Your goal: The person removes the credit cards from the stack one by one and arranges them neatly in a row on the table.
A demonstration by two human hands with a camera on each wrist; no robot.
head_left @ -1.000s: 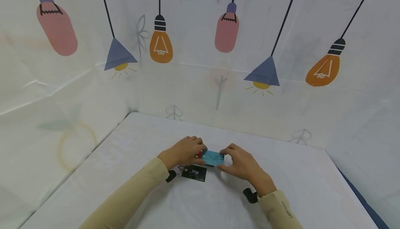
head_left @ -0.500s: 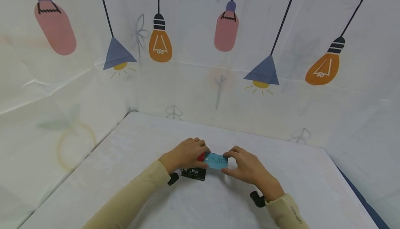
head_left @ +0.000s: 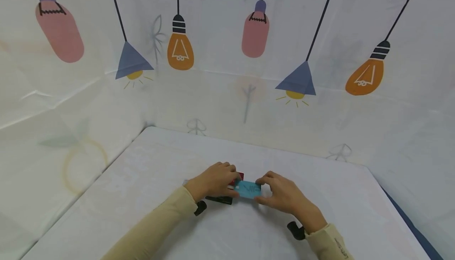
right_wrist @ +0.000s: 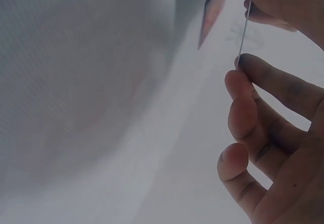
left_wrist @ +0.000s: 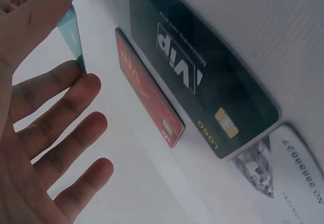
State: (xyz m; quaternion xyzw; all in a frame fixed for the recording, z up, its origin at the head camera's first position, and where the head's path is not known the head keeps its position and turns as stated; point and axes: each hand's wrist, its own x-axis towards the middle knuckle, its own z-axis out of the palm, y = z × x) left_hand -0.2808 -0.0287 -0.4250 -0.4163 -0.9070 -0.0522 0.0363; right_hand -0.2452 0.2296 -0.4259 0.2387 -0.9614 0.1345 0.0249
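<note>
The left hand (head_left: 216,180) is pinching one end of the blue card (head_left: 248,189), which is stretching toward its three o'clock, long axis roughly nine-to-three; the right hand (head_left: 283,193), seemingly equally near, is pinching the other end.

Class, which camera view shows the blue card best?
The head view: the blue card shows its broad face there. The left wrist view shows a slanted strip; the right wrist view, only its thin edge.

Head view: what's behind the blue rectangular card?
A red rectangular card shows at its top left, partly covered by the left hand; whatever the blue card covers is hidden.
</note>
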